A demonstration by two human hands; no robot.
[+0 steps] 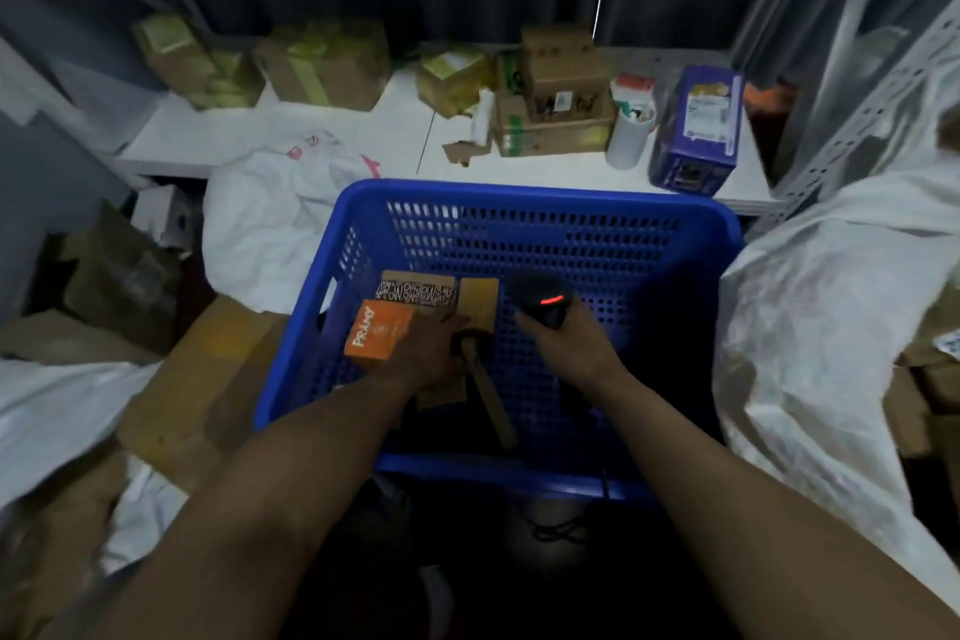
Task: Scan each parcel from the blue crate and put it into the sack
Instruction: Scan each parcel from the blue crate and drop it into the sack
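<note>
The blue crate [540, 203] stands in front of me with a few parcels in its left half. My left hand [423, 353] is inside it, closed on a small orange box [382, 332]. Behind that lie a black-and-white lettered box [415, 291] and a plain brown box [479, 301]. A long thin brown parcel [493, 400] lies near my left wrist. My right hand [566, 348] holds a black barcode scanner [540, 301] with a red light, pointed into the crate. A white sack [275, 224] sits left of the crate, another white sack [831, 307] at the right.
A white table [322, 130] behind the crate carries taped cardboard boxes [324, 62], a purple box [696, 130] and a white cup [628, 135]. Cardboard pieces [208, 379] lie on the floor at the left. A perforated metal rack [883, 83] rises at the right.
</note>
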